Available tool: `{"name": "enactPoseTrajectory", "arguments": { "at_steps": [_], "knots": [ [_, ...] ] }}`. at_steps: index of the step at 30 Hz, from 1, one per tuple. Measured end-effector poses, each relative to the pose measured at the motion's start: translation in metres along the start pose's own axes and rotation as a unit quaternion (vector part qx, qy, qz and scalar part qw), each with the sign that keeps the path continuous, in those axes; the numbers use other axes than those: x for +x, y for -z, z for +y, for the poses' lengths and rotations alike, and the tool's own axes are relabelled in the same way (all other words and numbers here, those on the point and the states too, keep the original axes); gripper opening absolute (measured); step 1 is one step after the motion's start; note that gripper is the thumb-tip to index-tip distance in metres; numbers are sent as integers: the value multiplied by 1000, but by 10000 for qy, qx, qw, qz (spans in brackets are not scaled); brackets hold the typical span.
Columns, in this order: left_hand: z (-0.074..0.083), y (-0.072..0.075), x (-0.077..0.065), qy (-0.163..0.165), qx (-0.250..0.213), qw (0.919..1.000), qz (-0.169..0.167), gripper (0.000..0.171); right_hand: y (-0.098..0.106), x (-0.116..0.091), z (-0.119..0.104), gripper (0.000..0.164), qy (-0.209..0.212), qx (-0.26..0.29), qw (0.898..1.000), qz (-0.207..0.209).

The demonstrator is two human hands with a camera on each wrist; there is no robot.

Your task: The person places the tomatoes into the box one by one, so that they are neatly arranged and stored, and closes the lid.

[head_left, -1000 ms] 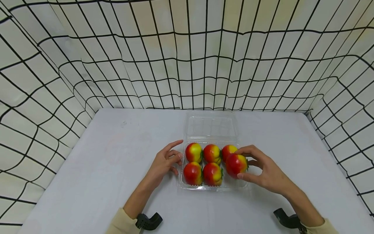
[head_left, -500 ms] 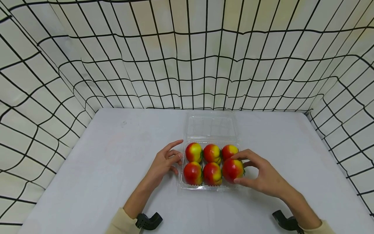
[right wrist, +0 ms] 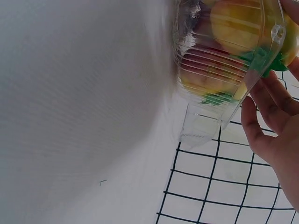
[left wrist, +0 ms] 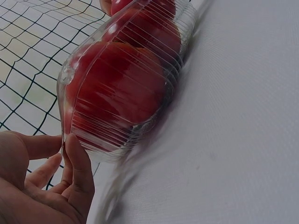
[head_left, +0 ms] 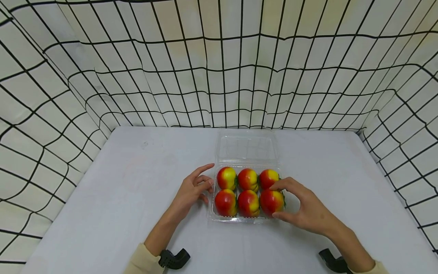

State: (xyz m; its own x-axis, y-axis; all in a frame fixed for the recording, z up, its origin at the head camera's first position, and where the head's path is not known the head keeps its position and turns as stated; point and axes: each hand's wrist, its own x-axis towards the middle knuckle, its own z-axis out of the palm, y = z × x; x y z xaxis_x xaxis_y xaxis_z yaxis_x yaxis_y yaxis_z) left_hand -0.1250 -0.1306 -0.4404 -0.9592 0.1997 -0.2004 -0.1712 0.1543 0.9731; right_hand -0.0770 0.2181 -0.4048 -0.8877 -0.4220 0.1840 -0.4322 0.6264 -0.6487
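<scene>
A clear plastic clamshell container holds red-and-yellow fruits with green leaves in two rows of three. My left hand pinches the container's left rim between thumb and fingers, which the left wrist view shows close up beside a red fruit. Over the front right compartment, my right hand grips a fruit, thumb at its near side and index finger at its far side. In the right wrist view, the other fingers of the right hand are close to the container's edge and the green leaves.
The container's transparent lid lies folded back, away from me. White cloth covers the table. Black netting hangs before white walls at the back and both sides. A black wrist device sits on each forearm.
My right hand has moved left and lowered the fruit into the front right compartment, beside the front middle fruit. The left hand and container have stayed put.
</scene>
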Motion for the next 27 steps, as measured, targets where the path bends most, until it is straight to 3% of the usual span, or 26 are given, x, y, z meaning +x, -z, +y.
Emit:
{"name": "enactPoseTrajectory", "arguments": {
  "at_steps": [27],
  "knots": [
    [1, 0, 0, 43, 32, 10000, 37, 56, -5, 0, 8, 60, -27, -91, 9999, -98]
  ]
}}
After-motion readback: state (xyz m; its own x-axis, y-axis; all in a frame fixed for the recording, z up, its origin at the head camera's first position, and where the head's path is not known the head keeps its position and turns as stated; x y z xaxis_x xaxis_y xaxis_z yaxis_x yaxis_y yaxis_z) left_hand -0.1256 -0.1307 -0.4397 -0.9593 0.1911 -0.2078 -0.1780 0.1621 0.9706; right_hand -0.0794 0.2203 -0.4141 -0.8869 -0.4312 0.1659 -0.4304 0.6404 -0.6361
